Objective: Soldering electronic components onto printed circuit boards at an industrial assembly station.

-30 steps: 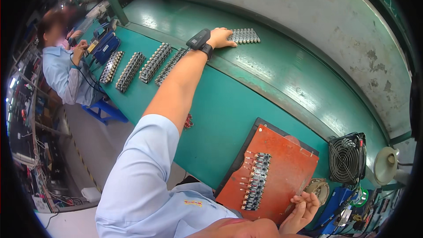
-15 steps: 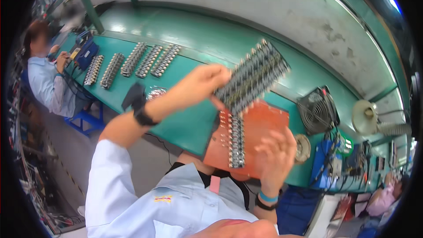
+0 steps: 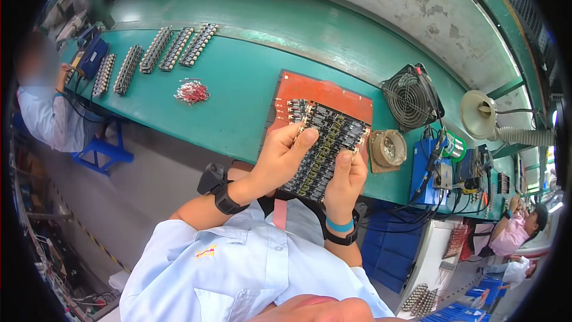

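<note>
A dark panel of joined circuit boards (image 3: 323,152), with silver contacts along its edges, is tilted over my lap end of an orange-red board (image 3: 328,90). My left hand (image 3: 285,158) grips the panel's left edge, thumb on top. On the opposite edge, my right hand (image 3: 345,182) pinches it with the thumb on the upper face. Fingers beneath the panel are hidden. A narrow strip of circuit boards (image 3: 294,109) lies on the orange-red board, mostly covered by the panel.
Several board strips (image 3: 156,50) and a heap of red and white wires (image 3: 192,91) lie on the green table (image 3: 238,83). Rightward stand a black fan (image 3: 411,98), a round dish (image 3: 390,148), a blue soldering station (image 3: 421,164) and a funnel-shaped hood (image 3: 478,114). A co-worker (image 3: 50,113) sits left.
The panel has come down and nearer my body from its raised place in my left hand. My right hand, earlier free of the panel, now grips its right edge. The view has shifted.
</note>
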`<state>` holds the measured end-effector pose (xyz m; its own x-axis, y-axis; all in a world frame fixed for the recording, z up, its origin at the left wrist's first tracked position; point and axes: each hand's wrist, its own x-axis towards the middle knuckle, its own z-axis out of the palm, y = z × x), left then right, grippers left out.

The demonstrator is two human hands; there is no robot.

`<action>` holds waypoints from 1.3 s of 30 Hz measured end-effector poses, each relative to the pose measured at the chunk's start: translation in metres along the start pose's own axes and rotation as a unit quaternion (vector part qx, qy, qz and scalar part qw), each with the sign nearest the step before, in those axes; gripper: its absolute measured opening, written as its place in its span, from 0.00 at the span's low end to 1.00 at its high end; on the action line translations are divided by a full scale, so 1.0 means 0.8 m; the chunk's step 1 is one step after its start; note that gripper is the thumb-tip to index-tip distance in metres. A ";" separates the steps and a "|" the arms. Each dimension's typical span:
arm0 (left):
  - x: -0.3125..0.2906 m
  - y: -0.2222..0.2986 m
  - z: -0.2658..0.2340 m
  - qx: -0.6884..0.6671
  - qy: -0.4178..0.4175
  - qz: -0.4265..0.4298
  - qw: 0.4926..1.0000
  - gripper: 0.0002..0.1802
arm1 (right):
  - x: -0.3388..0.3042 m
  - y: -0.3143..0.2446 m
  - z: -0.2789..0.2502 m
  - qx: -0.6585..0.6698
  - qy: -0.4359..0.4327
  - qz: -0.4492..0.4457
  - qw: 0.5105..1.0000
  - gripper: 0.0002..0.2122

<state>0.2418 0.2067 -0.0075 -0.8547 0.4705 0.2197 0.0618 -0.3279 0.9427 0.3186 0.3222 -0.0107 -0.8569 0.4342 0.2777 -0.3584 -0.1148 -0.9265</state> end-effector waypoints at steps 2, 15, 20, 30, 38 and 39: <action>-0.001 -0.010 -0.004 -0.014 -0.007 -0.006 1.000 0.21 | -0.002 -0.001 0.003 0.004 0.000 -0.006 1.000 0.17; 0.019 -0.013 -0.008 -0.100 0.001 -0.111 0.989 0.22 | 0.014 -0.013 0.002 0.026 0.079 -0.014 0.996 0.12; 0.003 0.008 0.011 -0.074 0.016 -0.068 0.995 0.20 | 0.023 -0.023 0.037 -0.149 0.009 -0.089 0.985 0.12; -0.014 0.004 0.011 -0.119 0.028 -0.022 0.992 0.21 | 0.034 -0.010 0.045 -0.092 0.019 -0.131 0.987 0.27; 0.111 0.090 -0.218 0.302 0.094 0.067 0.946 0.23 | 0.029 -0.020 -0.017 -0.110 0.073 -0.133 0.982 0.25; 0.139 0.084 -0.273 0.413 0.133 0.151 0.888 0.23 | 0.027 -0.022 -0.025 -0.105 0.069 -0.134 0.983 0.25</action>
<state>0.0383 0.0584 0.0257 -0.8192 0.2168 0.5309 0.5727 0.3583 0.7373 0.3139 0.3511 0.0062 -0.6794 0.5418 0.4949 -0.4669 0.2012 -0.8611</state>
